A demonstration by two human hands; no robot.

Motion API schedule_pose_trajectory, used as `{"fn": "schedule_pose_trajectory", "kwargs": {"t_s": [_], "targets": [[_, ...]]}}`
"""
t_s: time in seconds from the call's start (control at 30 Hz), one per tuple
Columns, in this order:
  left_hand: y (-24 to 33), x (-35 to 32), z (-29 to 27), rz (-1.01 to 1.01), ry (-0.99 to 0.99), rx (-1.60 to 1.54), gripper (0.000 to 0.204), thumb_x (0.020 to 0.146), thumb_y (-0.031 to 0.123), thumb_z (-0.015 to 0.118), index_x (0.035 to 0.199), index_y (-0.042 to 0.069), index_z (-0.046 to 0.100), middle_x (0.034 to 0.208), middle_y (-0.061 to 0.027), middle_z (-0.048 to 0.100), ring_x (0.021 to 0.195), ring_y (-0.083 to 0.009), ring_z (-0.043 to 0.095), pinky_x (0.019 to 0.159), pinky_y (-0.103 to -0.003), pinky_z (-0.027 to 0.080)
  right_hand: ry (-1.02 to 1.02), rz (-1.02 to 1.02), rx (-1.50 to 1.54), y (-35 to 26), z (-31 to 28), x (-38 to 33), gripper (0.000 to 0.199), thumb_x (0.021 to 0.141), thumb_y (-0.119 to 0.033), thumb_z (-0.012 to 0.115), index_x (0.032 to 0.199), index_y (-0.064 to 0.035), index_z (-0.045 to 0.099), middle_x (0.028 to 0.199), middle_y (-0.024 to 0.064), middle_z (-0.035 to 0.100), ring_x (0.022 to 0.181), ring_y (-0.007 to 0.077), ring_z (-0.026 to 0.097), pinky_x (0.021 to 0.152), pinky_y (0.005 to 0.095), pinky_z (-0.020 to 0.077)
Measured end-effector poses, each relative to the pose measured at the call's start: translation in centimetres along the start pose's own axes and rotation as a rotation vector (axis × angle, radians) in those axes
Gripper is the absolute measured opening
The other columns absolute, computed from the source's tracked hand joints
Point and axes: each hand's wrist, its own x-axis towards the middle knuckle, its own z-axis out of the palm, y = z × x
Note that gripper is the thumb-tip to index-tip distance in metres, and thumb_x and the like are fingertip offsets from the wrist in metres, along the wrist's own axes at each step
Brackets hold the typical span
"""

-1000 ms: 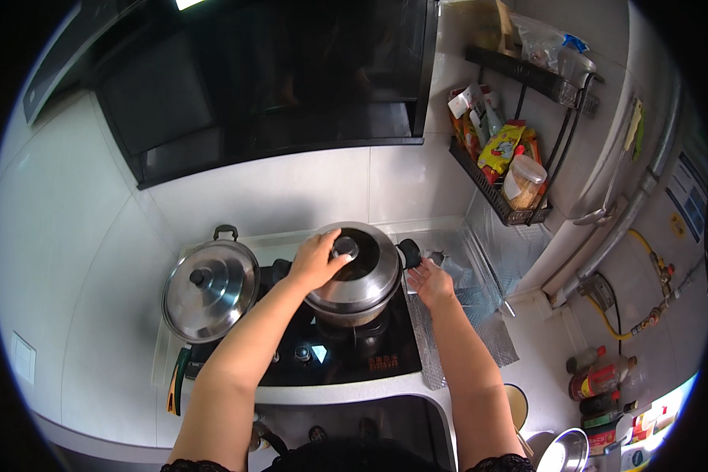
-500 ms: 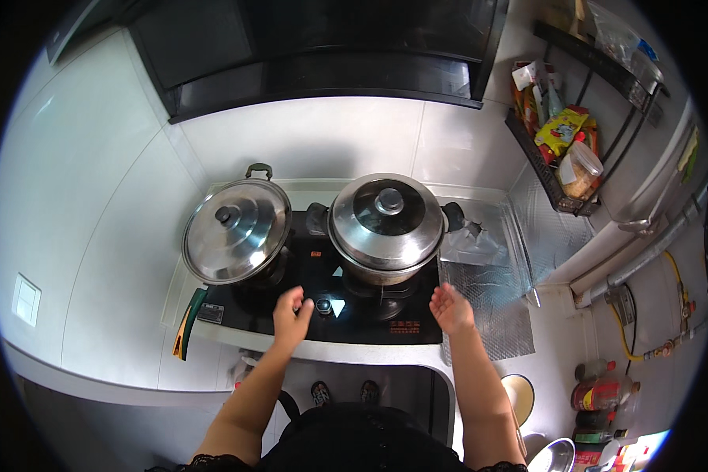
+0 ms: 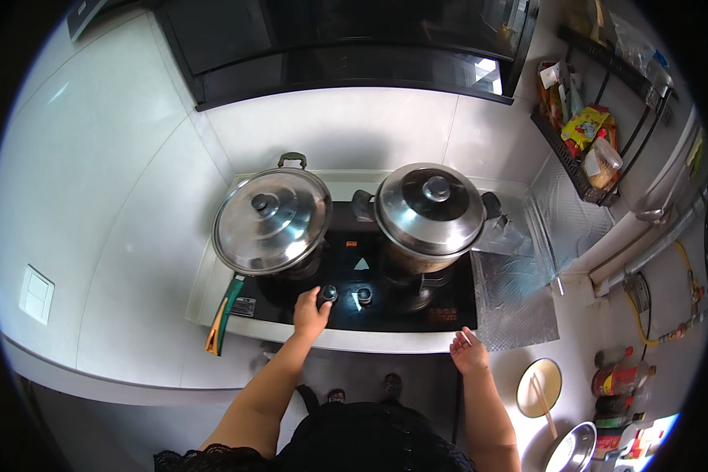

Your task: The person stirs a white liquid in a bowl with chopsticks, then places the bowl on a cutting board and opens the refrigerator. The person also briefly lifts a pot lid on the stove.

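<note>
My left hand [image 3: 311, 316] is at the front of the black glass gas stove [image 3: 385, 315], fingers closed around the left control knob [image 3: 328, 293]. A second knob [image 3: 364, 296] stands just to its right, untouched. Off the stove's front right corner hangs my right hand [image 3: 469, 352], palm up, fingers loosely apart and holding nothing. A wok with a domed steel lid [image 3: 291, 223] sits on the left burner, its green handle [image 3: 230, 304] jutting toward me. On the right burner stands a steel pot [image 3: 424, 260] under a steel and dark glass lid [image 3: 462, 213].
A range hood [image 3: 346, 71] overhangs the back. Foil sheeting [image 3: 515, 307] covers the counter at right. Beyond it are a bowl with chopsticks [image 3: 527, 385], a metal basin [image 3: 584, 444] and several bottles [image 3: 613, 381]. A wall rack [image 3: 566, 161] holds packets and a jar.
My left hand has reached forward and taken hold of the left knob. My right hand has drawn back from the stove's edge. The view has shifted left, so the stove appears farther right.
</note>
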Motion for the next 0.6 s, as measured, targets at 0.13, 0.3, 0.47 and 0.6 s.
{"fn": "schedule_pose_trajectory", "kwargs": {"t_s": [0.13, 0.3, 0.47, 0.6], "targets": [[0.7, 0.5, -0.3, 0.127, -0.087, -0.018, 0.056, 0.079, 0.023, 0.071, 0.127, 0.004, 0.050, 0.125, -0.0199, 0.051, 0.119, -0.0366, 0.047, 0.102, -0.042, 0.039, 0.061, -0.043, 0.046, 4.3, -1.4, -3.4, 0.021, 0.091, -0.023, 0.060, 0.109, -0.0138, 0.061, 0.090, 0.0011, 0.062, 0.084, 0.0172, 0.056, 0.083, 0.0353, 0.0454], [-0.1, -2.9, -4.0, 0.272, -0.113, -0.178, 0.055, 0.078, 0.019, 0.071, 0.127, 0.004, 0.050, 0.127, -0.0211, 0.049, 0.120, -0.0374, 0.046, 0.102, -0.042, 0.038, 0.120, -0.042, 0.149, 10.3, -0.2, -9.3, 0.010, 0.092, -0.019, 0.058, 0.086, -0.0141, 0.063, 0.073, -0.0005, 0.064, 0.063, 0.0148, 0.059, 0.072, 0.0348, 0.0496], [-7.0, -8.9, -7.5, 0.179, -0.293, -0.176, 0.053, 0.076, 0.015, 0.072, 0.124, 0.002, 0.052, 0.120, -0.0205, 0.054, 0.114, -0.0361, 0.050, 0.097, -0.041, 0.042, 0.224, -0.063, 0.229, 13.2, -2.0, -13.4, 0.013, 0.088, -0.018, 0.064, 0.077, -0.0108, 0.061, 0.071, 0.0013, 0.063, 0.063, 0.0147, 0.057, 0.070, 0.0340, 0.0489], [-9.7, -11.8, -10.0, -0.029, -0.451, -0.125, 0.051, 0.077, 0.015, 0.072, 0.123, 0.003, 0.054, 0.119, -0.0179, 0.056, 0.100, -0.0281, 0.059, 0.086, -0.037, 0.048, 0.249, -0.117, 0.287, 13.4, -5.2, -15.2, 0.015, 0.089, -0.018, 0.062, 0.077, -0.0102, 0.061, 0.070, 0.0015, 0.062, 0.062, 0.0148, 0.057, 0.067, 0.0331, 0.0491]]}}
